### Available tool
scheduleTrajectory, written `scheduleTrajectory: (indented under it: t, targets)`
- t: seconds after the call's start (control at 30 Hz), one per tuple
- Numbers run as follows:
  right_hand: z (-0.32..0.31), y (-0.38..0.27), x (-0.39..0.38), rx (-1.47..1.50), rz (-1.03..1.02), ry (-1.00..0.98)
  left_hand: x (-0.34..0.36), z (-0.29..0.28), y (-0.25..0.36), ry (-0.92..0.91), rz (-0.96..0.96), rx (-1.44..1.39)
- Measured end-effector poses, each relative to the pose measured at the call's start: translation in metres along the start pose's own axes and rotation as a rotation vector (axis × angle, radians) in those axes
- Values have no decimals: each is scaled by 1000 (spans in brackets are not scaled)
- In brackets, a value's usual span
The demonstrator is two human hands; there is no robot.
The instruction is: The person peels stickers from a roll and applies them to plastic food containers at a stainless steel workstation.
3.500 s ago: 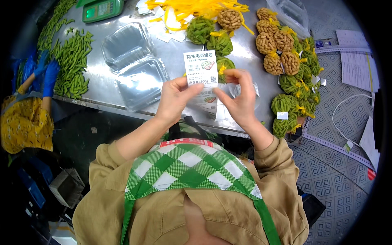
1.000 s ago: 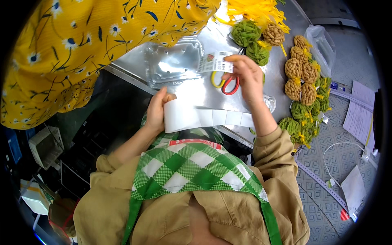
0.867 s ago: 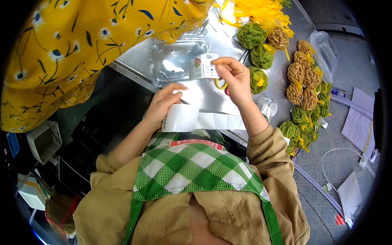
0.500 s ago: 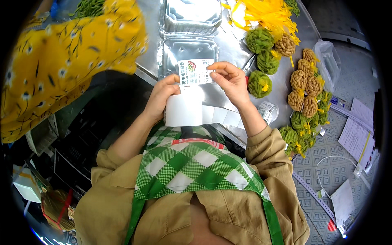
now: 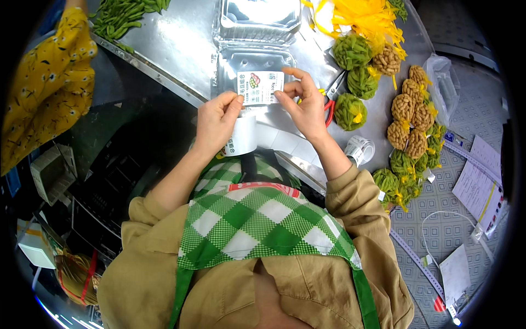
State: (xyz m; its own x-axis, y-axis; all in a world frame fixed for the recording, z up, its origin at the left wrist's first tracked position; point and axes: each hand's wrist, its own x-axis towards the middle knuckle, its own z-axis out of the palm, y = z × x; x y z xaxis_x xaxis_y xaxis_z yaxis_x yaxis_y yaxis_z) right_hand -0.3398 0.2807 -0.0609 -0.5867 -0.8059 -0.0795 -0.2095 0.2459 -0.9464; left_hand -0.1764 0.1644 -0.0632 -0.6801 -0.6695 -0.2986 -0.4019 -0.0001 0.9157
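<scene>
My left hand (image 5: 218,123) pinches the lower left end of a printed white label (image 5: 253,88), while my right hand (image 5: 301,107) holds the right end between thumb and fingers. The label lies over an open clear plastic clamshell (image 5: 229,68) on the steel table (image 5: 183,44). Below my hands a white backing strip of labels (image 5: 244,137) curls along the table's front edge toward a roll (image 5: 360,149) at the right. Scissors (image 5: 334,88) with red and yellow handles lie beside my right hand, next to a netted green bundle (image 5: 350,111).
Green pods (image 5: 118,22) lie at the back left. A person in a yellow floral garment (image 5: 57,96) stands left. Yellow ribbons (image 5: 359,16) are at the back. Netted bundles of peanuts (image 5: 416,115) and green pods line the table's right side by a plastic bag (image 5: 444,82).
My hands went from holding the label apart from the backing to gripping it at both ends over the clamshell. The person in yellow moved back to the left, uncovering table and pods.
</scene>
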Motion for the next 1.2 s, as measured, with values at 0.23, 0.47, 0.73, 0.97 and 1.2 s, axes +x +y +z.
scheduleTrajectory:
  t: [0.23,0.47,0.73,0.97,1.2]
  targets:
    - [1,2,1,257,183,-51,0,-5,-4,-53,-16,-78]
    - [-9,-18,-14,628,514,-208,10,-29,10,-278,7,-192]
    - [-4,-40,-49,756,568,-6,24,-38,23,-472,96,-139]
    - [-5,-45,-67,605,408,118,30,-32,39,-546,141,-96]
    - [-8,-42,-71,585,433,175,31,-28,49,-572,182,-40]
